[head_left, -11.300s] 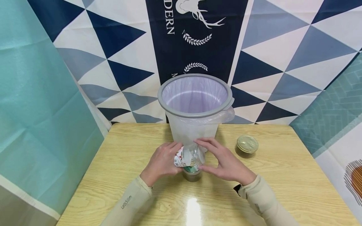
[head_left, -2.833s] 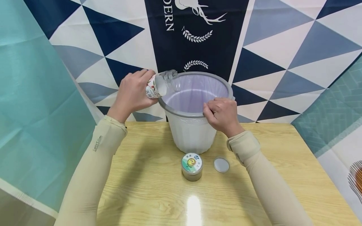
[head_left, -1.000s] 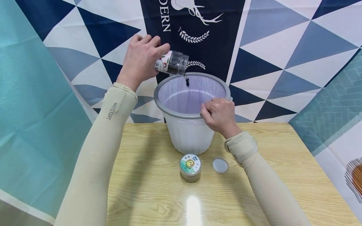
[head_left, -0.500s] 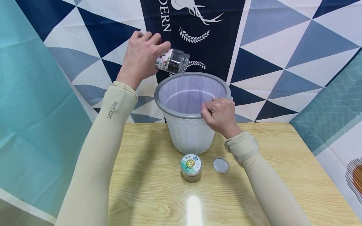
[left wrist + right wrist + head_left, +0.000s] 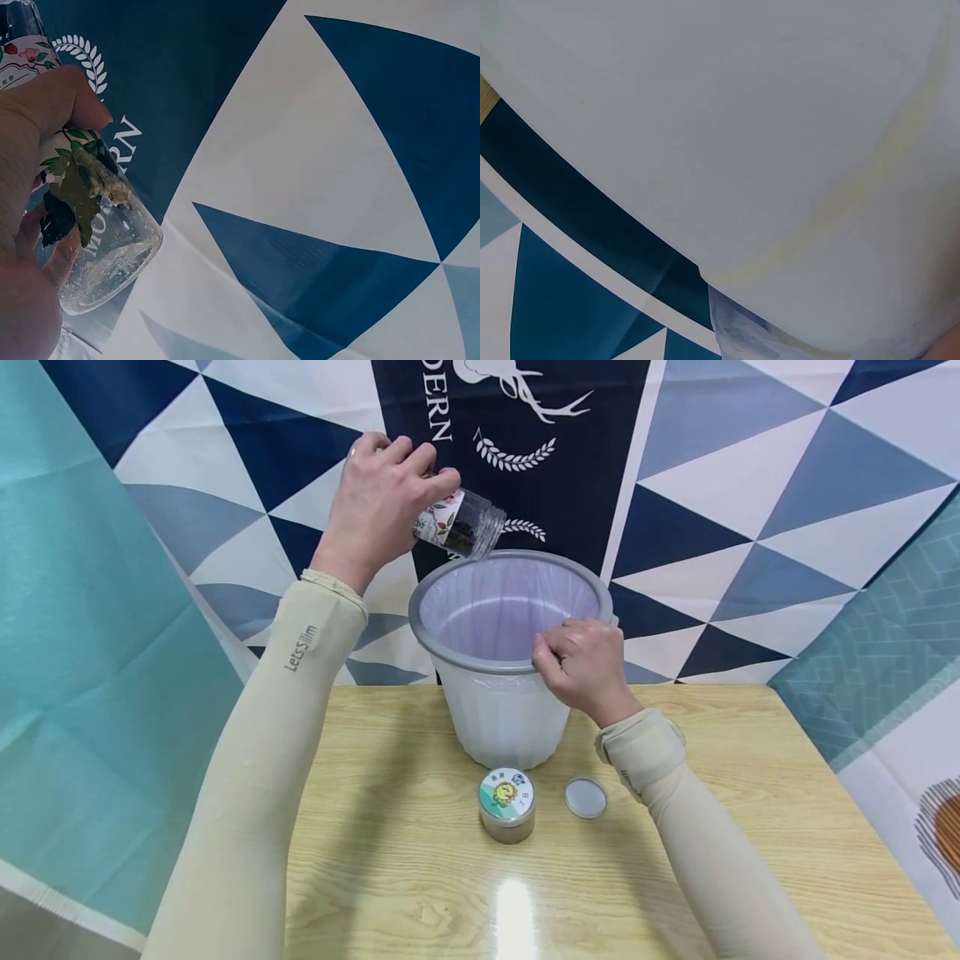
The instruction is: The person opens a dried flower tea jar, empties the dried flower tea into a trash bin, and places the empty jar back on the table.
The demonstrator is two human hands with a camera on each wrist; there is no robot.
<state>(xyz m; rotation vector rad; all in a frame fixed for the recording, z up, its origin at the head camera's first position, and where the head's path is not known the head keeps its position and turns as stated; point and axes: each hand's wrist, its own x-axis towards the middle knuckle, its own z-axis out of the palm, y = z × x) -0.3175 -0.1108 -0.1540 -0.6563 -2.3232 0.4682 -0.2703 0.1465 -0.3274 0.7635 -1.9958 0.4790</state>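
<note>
My left hand [image 5: 386, 506] grips a clear jar [image 5: 483, 527] with a floral label, tilted with its mouth down over the near-left rim area of a white bin [image 5: 510, 718]. Dark leafy bits [image 5: 71, 199] show inside the jar in the left wrist view. The jar's uncapped mouth hangs just above the bin's back-left rim. With curled fingers, my right hand [image 5: 581, 664] holds the bin's grey rim at its front right. The bin is lined with a translucent bag; its bottom is hidden. In the right wrist view the bin's wall [image 5: 727, 142] fills most of the picture.
A round tin [image 5: 507, 810] with a sunflower picture on its lid stands on the wooden table [image 5: 420, 877] before the bin. A flat round lid [image 5: 585, 798] lies right of it. Patterned cloth [image 5: 712, 527] hangs behind; a teal sheet [image 5: 97, 652] hangs left.
Earlier both hands were at the jar near the table; now the left holds it raised and tipped. One second ago a dark clump fell from its mouth. The right hand has moved to the bin's rim.
</note>
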